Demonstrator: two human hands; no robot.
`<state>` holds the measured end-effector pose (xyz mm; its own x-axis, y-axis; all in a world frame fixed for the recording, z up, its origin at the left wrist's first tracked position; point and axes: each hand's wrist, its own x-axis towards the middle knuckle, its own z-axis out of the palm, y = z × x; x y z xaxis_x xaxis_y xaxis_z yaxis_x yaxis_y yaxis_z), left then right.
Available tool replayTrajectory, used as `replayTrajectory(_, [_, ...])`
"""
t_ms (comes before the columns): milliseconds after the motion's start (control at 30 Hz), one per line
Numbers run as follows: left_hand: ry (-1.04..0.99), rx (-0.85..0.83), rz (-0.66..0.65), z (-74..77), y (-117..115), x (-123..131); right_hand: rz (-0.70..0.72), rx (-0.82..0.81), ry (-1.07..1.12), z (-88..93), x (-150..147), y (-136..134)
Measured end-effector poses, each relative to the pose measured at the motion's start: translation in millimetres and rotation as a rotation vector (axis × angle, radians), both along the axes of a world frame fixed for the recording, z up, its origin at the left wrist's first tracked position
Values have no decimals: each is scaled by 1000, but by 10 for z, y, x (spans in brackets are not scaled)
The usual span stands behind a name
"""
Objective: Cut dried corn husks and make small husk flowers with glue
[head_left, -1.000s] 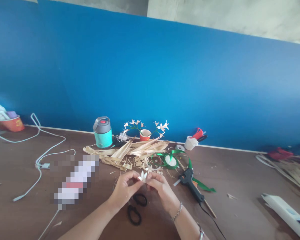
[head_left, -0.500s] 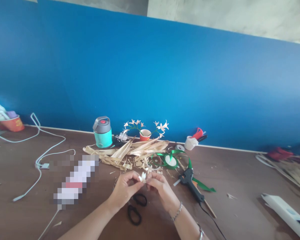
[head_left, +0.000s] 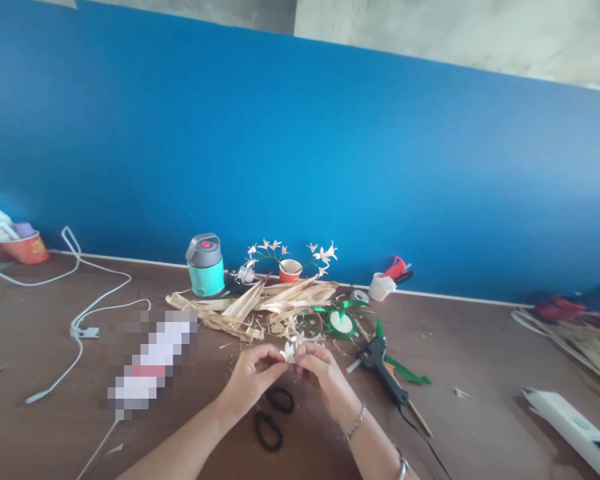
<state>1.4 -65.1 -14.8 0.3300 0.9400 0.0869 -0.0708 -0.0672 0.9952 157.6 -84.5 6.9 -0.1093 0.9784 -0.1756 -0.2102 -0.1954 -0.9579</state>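
Between my two hands is a small white flower point(head_left: 288, 351), pinched by the fingertips of both. My left hand point(head_left: 251, 373) grips it from the left, thumb and forefinger closed on it. From the right, my right hand point(head_left: 322, 375) holds it low down, its other fingers curled; a bracelet circles that wrist. Black-handled scissors point(head_left: 269, 430) lie on the table under the hands, their blades hidden. Just beyond the fingers are dry corn husks point(head_left: 280, 297) and pale scraps point(head_left: 283, 325).
A glue gun point(head_left: 385, 373) and a green ribbon spool point(head_left: 342, 323) lie to the right. Behind the husks stand a teal flask point(head_left: 205, 267) and a paper cup point(head_left: 291, 271) with flower stems. White cables point(head_left: 83, 313) run across the left side. A blue partition point(head_left: 300, 153) borders the table.
The white flower has turned slightly and shifted a little to the right between the fingertips. Both hands stay almost where they were.
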Motion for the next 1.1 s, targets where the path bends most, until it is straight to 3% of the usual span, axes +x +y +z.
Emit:
replayTrajectory(367, [-131, -161, -157, 14, -16, 7, -20, -14, -11, -41, -11, -1])
replayTrajectory(733, [-125, -154, -116, 2, -11, 20, -44, -22, 11, -46, -20, 2])
replayTrajectory(1100, [26, -197, 8, 1, 15, 33, -52, -17, -38, -67, -12, 24])
